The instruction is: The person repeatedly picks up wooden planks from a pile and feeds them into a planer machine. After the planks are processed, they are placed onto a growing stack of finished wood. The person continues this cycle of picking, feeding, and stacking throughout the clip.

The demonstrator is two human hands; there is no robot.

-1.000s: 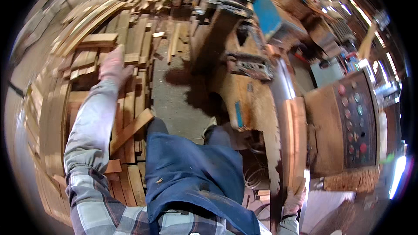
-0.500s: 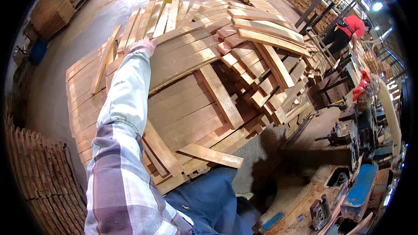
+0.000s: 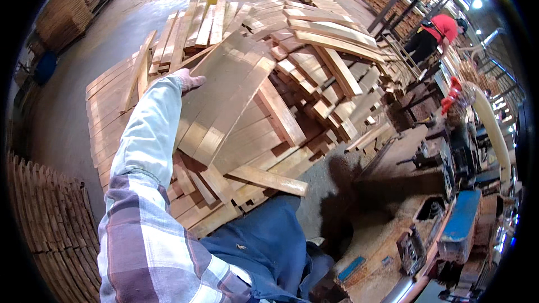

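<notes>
1. One hand is visible: the left hand (image 3: 191, 80), its thumb and fingers closed on the left edge of the wide wooden panel (image 3: 227, 87).
2. Panel location: slantwise over the pile of boards (image 3: 247, 140), its near corner above the loose pieces beside the apron (image 3: 252, 247).
3. Support the panel near mid-length; a one-handed edge grip is likely to let the free side dip.
4. Clear the slanted strip (image 3: 281, 115) and the short board (image 3: 269, 180) before turning the panel; either could catch its edge.
5. Move the panel level and slowly, as loose pieces below may slide.
6. Not visible: the right hand, whose finger state cannot be told; the left fingertips under the panel.
7. Uncertain: whether the panel is raised clear or partly resting. The machine (image 3: 461, 224) is cut off at lower right.
</notes>
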